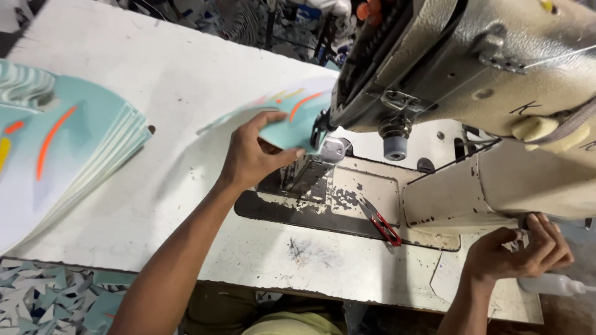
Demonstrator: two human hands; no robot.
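Pale turquoise fabric piece (292, 121) pinched by left hand (251, 155) at needle post of sewing machine (484, 80). Right hand (518, 251) curled against machine's right end, grip unclear. Red thread snips (382, 223) laid on machine bed.

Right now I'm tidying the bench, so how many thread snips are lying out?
1. The red-handled thread snips lie on the sewing machine bed, between the left hand and the right hand. Others may be hidden behind the machine.

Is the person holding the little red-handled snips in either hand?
No. The red-handled snips lie on the machine bed, while the left hand pinches a pale blue fabric piece and the right hand grips the machine's end.
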